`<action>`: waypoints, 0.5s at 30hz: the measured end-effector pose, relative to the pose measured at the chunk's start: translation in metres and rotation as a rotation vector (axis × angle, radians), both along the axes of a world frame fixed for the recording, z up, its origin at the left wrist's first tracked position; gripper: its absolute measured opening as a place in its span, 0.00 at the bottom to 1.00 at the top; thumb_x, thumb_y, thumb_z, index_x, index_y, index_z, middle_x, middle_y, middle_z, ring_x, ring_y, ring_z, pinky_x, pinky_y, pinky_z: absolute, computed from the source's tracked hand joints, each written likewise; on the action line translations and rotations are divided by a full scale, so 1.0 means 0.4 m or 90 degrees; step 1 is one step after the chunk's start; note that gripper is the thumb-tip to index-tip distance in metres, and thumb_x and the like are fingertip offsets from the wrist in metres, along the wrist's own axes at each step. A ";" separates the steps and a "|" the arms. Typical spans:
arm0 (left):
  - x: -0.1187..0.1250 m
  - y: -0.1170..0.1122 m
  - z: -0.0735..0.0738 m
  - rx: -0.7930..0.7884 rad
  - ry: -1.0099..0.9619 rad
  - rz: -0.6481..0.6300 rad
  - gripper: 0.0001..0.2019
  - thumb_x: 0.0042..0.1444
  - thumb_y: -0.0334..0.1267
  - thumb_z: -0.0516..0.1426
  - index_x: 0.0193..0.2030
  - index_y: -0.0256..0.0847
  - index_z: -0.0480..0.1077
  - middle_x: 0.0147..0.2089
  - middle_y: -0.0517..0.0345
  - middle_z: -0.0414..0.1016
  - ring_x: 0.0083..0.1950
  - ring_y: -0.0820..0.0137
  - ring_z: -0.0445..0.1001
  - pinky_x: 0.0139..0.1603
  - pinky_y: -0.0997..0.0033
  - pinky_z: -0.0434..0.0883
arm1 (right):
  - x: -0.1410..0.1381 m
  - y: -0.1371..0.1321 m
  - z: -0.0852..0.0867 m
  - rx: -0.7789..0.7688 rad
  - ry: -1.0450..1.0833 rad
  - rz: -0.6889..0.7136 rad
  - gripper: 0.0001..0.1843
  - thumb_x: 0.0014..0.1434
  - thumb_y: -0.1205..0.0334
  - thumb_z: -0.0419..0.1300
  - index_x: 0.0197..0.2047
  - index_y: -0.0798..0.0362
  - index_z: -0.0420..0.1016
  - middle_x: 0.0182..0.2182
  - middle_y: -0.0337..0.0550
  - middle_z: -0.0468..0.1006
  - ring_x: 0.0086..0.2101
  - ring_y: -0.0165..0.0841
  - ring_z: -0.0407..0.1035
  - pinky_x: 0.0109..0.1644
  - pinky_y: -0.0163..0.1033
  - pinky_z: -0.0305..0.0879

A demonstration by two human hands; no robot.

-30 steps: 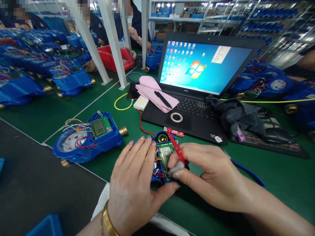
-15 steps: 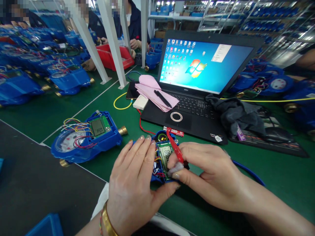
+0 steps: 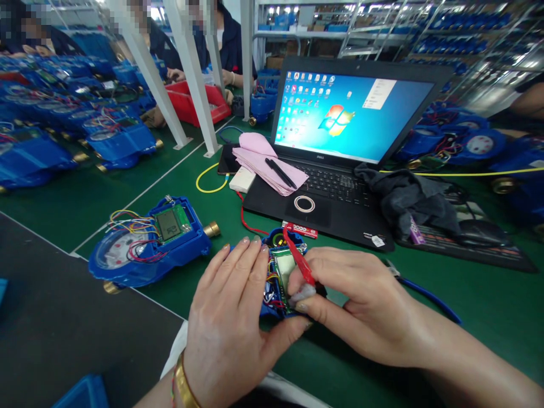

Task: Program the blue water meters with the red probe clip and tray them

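A blue water meter with an uncovered circuit board lies in front of me, partly hidden by my hands. My left hand rests flat across its left part, fingers stretched, thumb along the near edge. Closed in a pinch, my right hand holds a red-cabled connector with greyish wrapping at its lower end. That end is against or just over the right side of the board; its contact is hidden by my fingers. The meter's display looks blank. To the left lies a second blue water meter, its wires and display exposed.
Behind stands an open laptop with a pink cloth and pens on it. A dark cloth and a mouse are at right. Cutters lie near my right wrist. White posts, many meters and co-workers are beyond.
The digits on the display in front of me have gone blank. Both hands keep almost the same place, and the view has shifted slightly.
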State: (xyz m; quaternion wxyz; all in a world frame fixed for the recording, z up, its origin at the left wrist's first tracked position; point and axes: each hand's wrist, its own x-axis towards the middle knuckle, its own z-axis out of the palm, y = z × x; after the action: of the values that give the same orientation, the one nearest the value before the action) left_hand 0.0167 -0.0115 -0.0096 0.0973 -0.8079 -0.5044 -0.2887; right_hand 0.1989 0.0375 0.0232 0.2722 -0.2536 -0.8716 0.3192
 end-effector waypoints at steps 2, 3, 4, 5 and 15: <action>0.000 0.000 -0.001 -0.001 0.003 -0.002 0.31 0.52 0.53 0.57 0.53 0.26 0.67 0.56 0.40 0.70 0.57 0.55 0.69 0.57 0.50 0.66 | -0.001 0.001 0.000 0.000 0.001 0.000 0.05 0.60 0.73 0.54 0.35 0.55 0.67 0.29 0.40 0.72 0.31 0.31 0.66 0.35 0.35 0.61; 0.000 0.000 0.000 0.002 0.005 -0.004 0.31 0.52 0.53 0.57 0.53 0.25 0.67 0.56 0.39 0.70 0.56 0.54 0.69 0.57 0.50 0.67 | -0.001 0.002 0.000 0.001 0.001 0.001 0.05 0.60 0.73 0.54 0.35 0.55 0.67 0.29 0.40 0.72 0.31 0.31 0.66 0.35 0.35 0.61; 0.001 0.000 0.001 0.007 0.006 -0.005 0.31 0.53 0.53 0.57 0.52 0.25 0.67 0.55 0.39 0.70 0.56 0.54 0.69 0.56 0.50 0.67 | -0.002 0.002 0.000 0.002 0.001 0.001 0.05 0.60 0.73 0.54 0.35 0.55 0.67 0.29 0.40 0.72 0.31 0.31 0.66 0.35 0.35 0.61; 0.001 0.000 0.002 0.012 0.007 -0.004 0.30 0.53 0.53 0.56 0.52 0.25 0.67 0.55 0.39 0.70 0.56 0.54 0.69 0.56 0.50 0.67 | -0.002 0.002 0.000 0.003 0.000 0.001 0.05 0.61 0.73 0.54 0.35 0.55 0.67 0.29 0.40 0.72 0.30 0.31 0.66 0.35 0.35 0.61; 0.001 0.002 0.006 0.034 0.011 0.011 0.30 0.52 0.54 0.56 0.50 0.27 0.69 0.53 0.40 0.72 0.54 0.54 0.71 0.54 0.50 0.70 | -0.009 0.000 0.000 -0.024 -0.004 -0.010 0.06 0.61 0.72 0.52 0.34 0.55 0.67 0.27 0.40 0.70 0.29 0.31 0.64 0.33 0.36 0.59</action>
State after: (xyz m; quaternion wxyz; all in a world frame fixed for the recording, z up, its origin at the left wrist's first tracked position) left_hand 0.0173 -0.0107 -0.0071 0.1255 -0.8031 -0.5029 -0.2940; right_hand 0.1952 0.0376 0.0232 0.2673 -0.2668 -0.8641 0.3328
